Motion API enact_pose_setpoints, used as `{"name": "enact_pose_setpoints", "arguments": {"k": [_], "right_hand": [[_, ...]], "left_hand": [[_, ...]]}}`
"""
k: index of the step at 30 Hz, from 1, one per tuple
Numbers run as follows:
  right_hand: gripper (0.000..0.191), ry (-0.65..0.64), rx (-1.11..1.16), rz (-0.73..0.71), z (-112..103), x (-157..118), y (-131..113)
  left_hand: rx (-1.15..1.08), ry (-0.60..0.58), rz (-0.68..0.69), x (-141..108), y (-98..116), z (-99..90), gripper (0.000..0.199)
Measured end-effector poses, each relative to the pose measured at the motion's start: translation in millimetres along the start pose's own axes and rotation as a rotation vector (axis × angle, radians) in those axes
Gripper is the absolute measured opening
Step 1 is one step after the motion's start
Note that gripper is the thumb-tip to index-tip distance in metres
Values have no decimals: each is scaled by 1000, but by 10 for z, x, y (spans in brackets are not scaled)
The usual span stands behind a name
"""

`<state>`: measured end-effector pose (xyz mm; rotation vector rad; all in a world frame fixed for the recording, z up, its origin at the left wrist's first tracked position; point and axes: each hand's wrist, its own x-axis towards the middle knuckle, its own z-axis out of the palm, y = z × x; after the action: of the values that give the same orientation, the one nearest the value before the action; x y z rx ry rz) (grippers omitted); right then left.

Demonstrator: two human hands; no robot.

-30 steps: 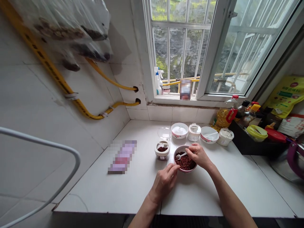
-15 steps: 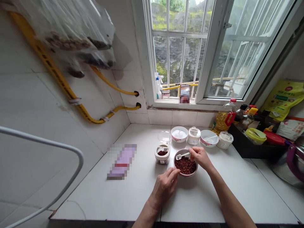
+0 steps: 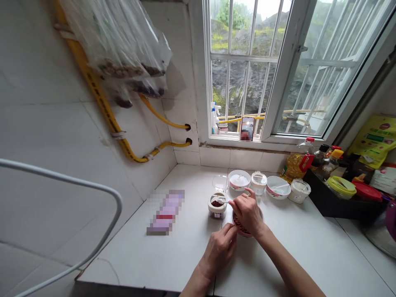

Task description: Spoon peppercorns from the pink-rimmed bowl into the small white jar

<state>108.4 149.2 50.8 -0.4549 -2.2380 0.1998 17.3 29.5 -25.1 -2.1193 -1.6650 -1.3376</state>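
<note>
My right hand (image 3: 248, 209) pinches a small white spoon (image 3: 223, 201), whose scoop end is over the open mouth of a clear jar (image 3: 217, 211) with a white rim. Dark red grains (image 3: 216, 203) show inside the jar. Just right of it stands a bowl (image 3: 260, 212) holding more of these grains, partly hidden under my right hand. My left hand (image 3: 221, 247) has its thumb and fingers closed on the bowl's near left rim. A clear round lid (image 3: 220, 182) lies behind the jar.
Behind stand a bowl of white powder (image 3: 239, 180), a lidded jar (image 3: 259, 182), another bowl (image 3: 278, 188) and a second jar (image 3: 300, 191). A black box (image 3: 331, 198) with bottles is at right. A blurred purple packet (image 3: 167, 210) lies left.
My right hand has moved left with the spoon, from above the bowl to the jar's mouth. My left hand stays at the bowl's rim. The camera view has shifted slightly.
</note>
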Motion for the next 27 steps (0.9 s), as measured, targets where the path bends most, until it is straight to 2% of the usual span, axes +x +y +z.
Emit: {"name": "enact_pose_setpoints", "arguments": {"k": [3,6,9,12,18,23,27], "right_hand": [[38,48,-25,-33,-81,0,47],[40,113,74,75,-233,-32,255],[46,57,126,149,-355,-113,515],[49,-18,87,179,-363,-214,655],[45,-162,31,175,-211,-297,551],[48,-109,78,236,-193,-300,561],[51,-131,142,254,-176,-298,577]], "left_hand": [[9,-8,4,7,8,-11,27],[10,-6,16,24,27,-39,29],[1,9,23,37,33,-54,28],[5,23,39,40,19,-46,28],[30,47,66,48,11,-33,27],[29,46,66,51,18,-38,28],[20,40,60,38,3,-28,27]]}}
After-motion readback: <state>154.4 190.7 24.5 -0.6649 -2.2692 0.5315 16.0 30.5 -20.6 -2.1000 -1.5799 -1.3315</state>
